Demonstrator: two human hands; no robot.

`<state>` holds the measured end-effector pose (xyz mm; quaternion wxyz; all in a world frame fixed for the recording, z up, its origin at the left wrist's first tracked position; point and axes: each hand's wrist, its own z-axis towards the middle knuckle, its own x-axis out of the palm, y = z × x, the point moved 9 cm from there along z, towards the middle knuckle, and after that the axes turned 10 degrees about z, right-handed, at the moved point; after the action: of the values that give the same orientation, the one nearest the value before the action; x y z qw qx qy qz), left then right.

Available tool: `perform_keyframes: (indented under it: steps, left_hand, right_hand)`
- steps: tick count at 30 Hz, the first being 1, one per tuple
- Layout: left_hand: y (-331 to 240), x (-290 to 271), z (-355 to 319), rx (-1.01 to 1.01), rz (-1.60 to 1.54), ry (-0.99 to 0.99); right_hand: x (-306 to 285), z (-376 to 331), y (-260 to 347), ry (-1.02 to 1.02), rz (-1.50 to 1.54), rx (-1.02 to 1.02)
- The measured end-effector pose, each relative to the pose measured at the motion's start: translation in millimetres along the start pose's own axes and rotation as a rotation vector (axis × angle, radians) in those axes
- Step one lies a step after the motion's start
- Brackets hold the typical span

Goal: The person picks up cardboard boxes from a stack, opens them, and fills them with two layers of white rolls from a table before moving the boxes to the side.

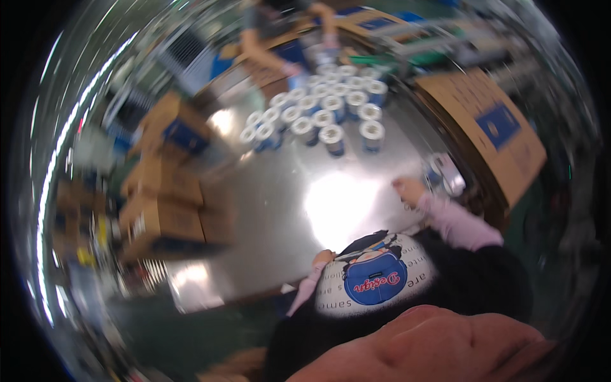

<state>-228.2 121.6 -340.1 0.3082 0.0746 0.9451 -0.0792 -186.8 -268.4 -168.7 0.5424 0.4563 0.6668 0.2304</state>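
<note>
The right hand [410,191] is over the metal bench [267,204], near a small pale object [452,175] by the right edge, and the left hand [324,256] is at the near edge. I cannot tell whether the fingers [399,184] of either are wide or narrow. White-topped tubs [323,118] stand clustered toward the bench's far side, well beyond both hands

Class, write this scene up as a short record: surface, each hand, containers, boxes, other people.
Surface: shiny metal table
Left hand: by the table's near edge; grip unclear
Right hand: at the table's right side, near a pale object; grip unclear through blur
Containers: clustered white-topped containers with bluish sides, toward the far side
Boxes: cardboard boxes at left; large cardboard flap at right
Other people: a co-worker's arm across the table, near the containers
</note>
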Motion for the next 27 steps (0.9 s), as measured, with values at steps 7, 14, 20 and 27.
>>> perform_keyframes:
  steps: [7, 14, 20, 27]
  left_hand:
    - [42, 53, 108, 0.226, -0.225, -0.055]
    - [55, 43, 58, 0.048, -0.281, -0.152]
    - [46, 34, 53, 0.019, -0.257, -0.103]
    - [7, 52, 71, 0.083, -0.275, -0.033]
  right_hand:
    - [-284, -22, -56, -0.755, -0.422, 0.18]
    - [-353, -207, -298, -1.349, -0.037, 1.109]
    - [-379, -234, -363, -1.292, 0.291, 1.081]
    - [-454, -320, -443, -1.382, 0.261, 0.927]
